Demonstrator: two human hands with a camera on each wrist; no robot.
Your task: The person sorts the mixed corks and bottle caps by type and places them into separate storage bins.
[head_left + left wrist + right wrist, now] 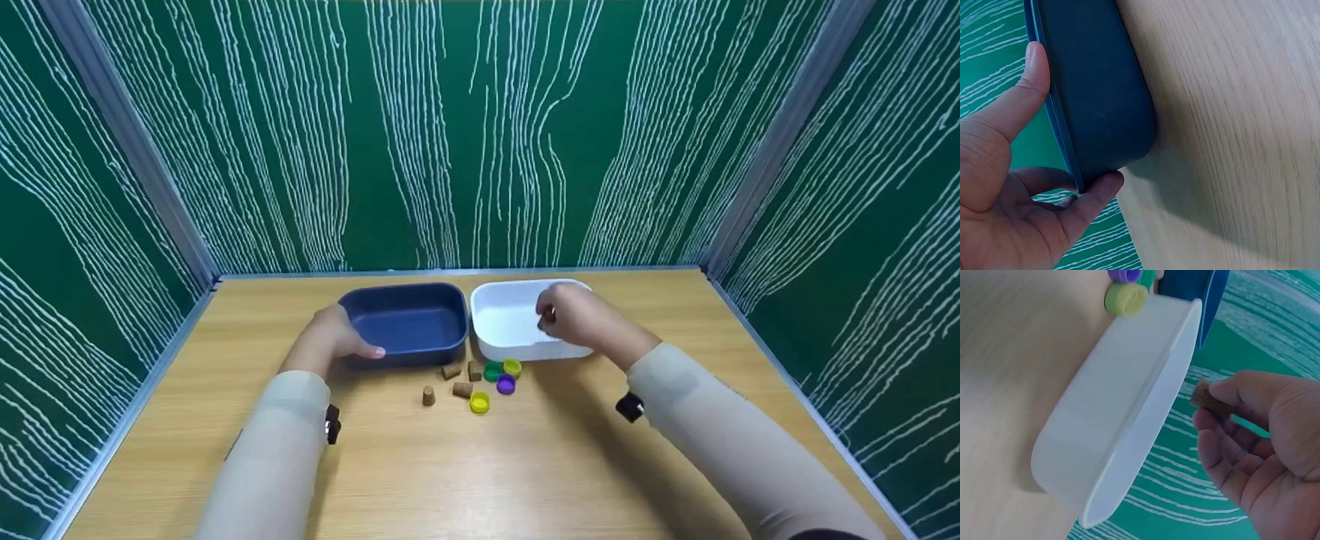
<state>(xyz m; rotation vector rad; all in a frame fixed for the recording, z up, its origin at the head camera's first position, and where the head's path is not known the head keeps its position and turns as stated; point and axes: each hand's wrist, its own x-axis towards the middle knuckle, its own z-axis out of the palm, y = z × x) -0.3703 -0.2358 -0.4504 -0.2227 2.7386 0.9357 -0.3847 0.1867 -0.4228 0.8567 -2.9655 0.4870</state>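
Observation:
My left hand (328, 334) grips the left side of a dark blue plastic bin (409, 352). In the left wrist view its thumb (1037, 70) lies along the bin's rim and the fingers bend round the corner. Over a white bin (517, 351) my right hand (583, 316) pinches a brown cork stopper (1213, 404) between thumb and fingers, above the rim. On the table before the bins lie several more corks (462, 389); one cork (428, 396) stands apart to the left.
Among the corks lie several plastic caps: a green cap (492, 371), a purple cap (505, 384) and yellow caps (479, 403). The two bins stand side by side near the back edge of the wooden table (465, 480). Green white-streaked panels (465, 150) enclose the table behind and at both sides.

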